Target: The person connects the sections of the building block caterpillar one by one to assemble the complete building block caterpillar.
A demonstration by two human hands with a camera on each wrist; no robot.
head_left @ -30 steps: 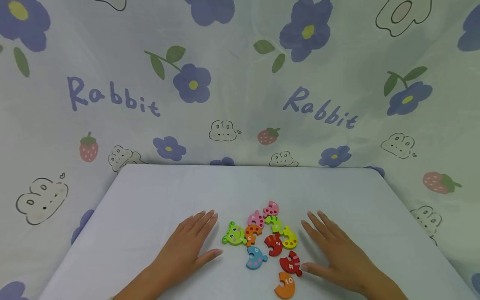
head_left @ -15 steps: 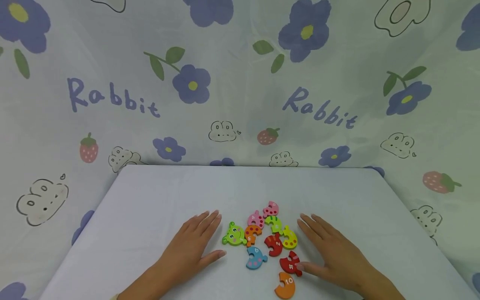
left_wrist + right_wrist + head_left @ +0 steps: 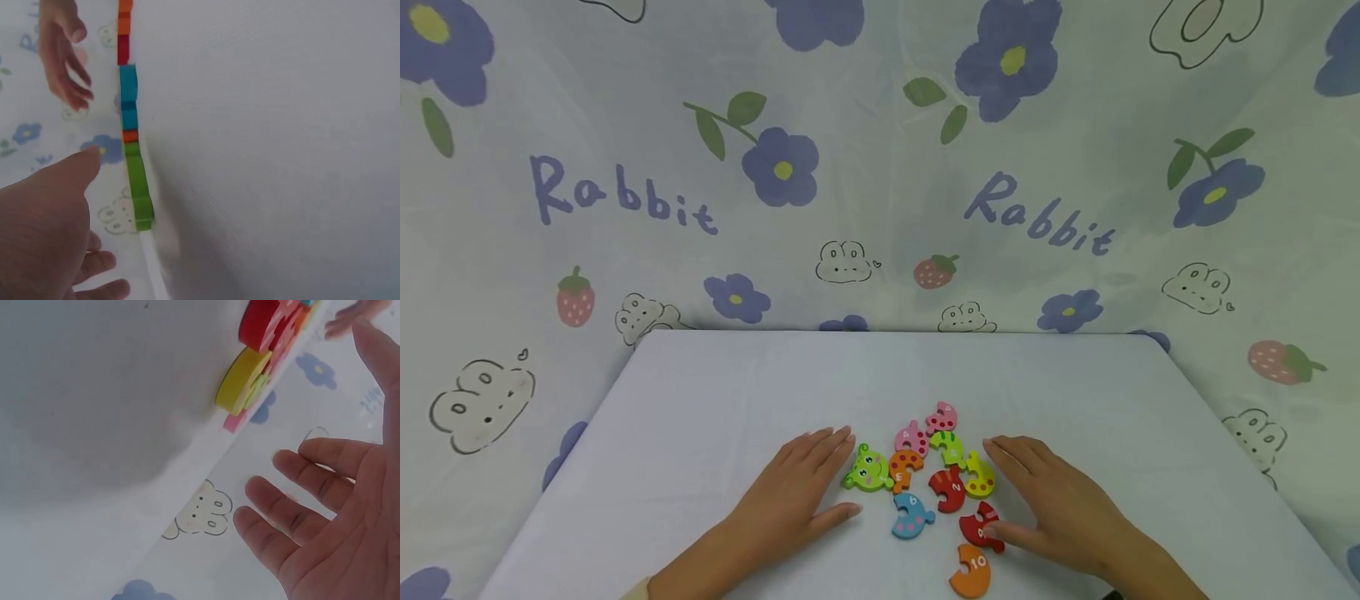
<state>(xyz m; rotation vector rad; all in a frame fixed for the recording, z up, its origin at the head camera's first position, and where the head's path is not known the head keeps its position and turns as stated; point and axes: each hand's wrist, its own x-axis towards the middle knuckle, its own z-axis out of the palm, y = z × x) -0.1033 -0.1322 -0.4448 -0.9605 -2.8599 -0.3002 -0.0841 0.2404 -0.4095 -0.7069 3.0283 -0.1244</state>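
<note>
Seen in the head view, the loose puzzle pieces are spread on the white counter, and clock directions are taken from the middle of their cluster. The green head is found at nine o'clock, the blue piece at seven, the orange 10 at five, the red 8 at four and the yellow piece at three. The cluster is flanked by the left hand at nine and the right hand at three; both are held open, raised above the counter, with nothing gripped.

The red 8 is partly covered by the right thumb, so it could be nudged into the orange 10 if that hand is lowered carelessly. The orange 3 could be shoved along if the green head, which it seems to touch, is pushed. The two red pieces might be confused, since the 8 is hidden.
</note>
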